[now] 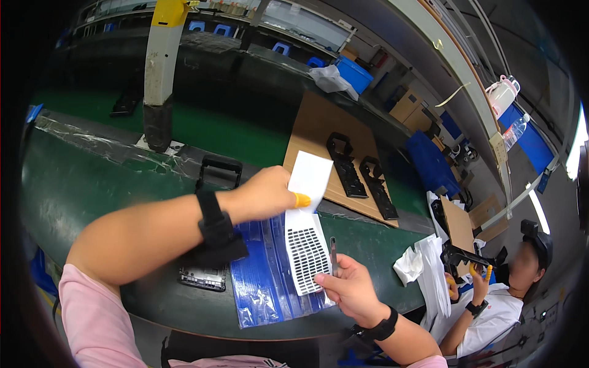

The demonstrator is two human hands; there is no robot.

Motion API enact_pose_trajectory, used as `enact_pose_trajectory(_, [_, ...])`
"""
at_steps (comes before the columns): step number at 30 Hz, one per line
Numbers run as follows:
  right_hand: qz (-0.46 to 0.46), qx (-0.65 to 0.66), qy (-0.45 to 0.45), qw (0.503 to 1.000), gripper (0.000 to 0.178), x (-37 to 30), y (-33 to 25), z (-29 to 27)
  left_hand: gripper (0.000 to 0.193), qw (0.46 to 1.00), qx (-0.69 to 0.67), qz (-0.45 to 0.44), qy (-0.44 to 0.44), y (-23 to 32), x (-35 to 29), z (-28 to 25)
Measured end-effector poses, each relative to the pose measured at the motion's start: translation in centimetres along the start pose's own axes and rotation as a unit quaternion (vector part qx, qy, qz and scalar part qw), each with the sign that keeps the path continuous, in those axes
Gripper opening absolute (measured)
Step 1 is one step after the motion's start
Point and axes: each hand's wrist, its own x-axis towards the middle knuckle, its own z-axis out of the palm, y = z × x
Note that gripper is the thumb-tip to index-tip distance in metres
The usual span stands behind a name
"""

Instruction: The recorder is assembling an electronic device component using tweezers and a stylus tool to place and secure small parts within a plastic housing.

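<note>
My left hand (265, 192), with a yellow finger cot, pinches a blank white sheet (310, 174). The blank part meets the top of a sticker sheet (308, 253) with rows of small black rectangles; whether they are one piece I cannot tell. My right hand (354, 291) grips the sticker sheet's lower right edge between thumb and fingers. Metal tweezers (333, 251) stick up from the same hand. Below lies a blue plastic bag (257, 288) on the green bench. Partly hidden by my left forearm are a black plastic frame (222, 164) and a dark housing part (202, 278).
Two black plastic housings (348, 175) (379, 193) lie on a cardboard sheet (307, 122) beyond my hands. A post (158, 73) rises at the left. At the right a co-worker (491, 313) handles a black part, beside crumpled white wrapping (423, 264).
</note>
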Motion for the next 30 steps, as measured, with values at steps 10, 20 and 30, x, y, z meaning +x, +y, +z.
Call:
enact_pose_trajectory(10, [0.02,-0.107,0.053,0.993,0.069,-0.1,1.1,1.9,0.029,0.922,0.334,0.073,-0.181,-0.6,1.9,-1.8])
enact_pose_trajectory(20, [0.053,-0.218,0.028,0.974,0.074,0.3,1.0,2.0,0.016,0.878,0.402,0.111,-0.234,-2.8,1.7,-2.2])
enact_pose_trajectory(30, [0.052,-0.28,0.024,0.958,0.074,0.3,0.9,2.7,0.014,0.816,0.514,0.102,-0.245,-2.3,1.4,-1.9])
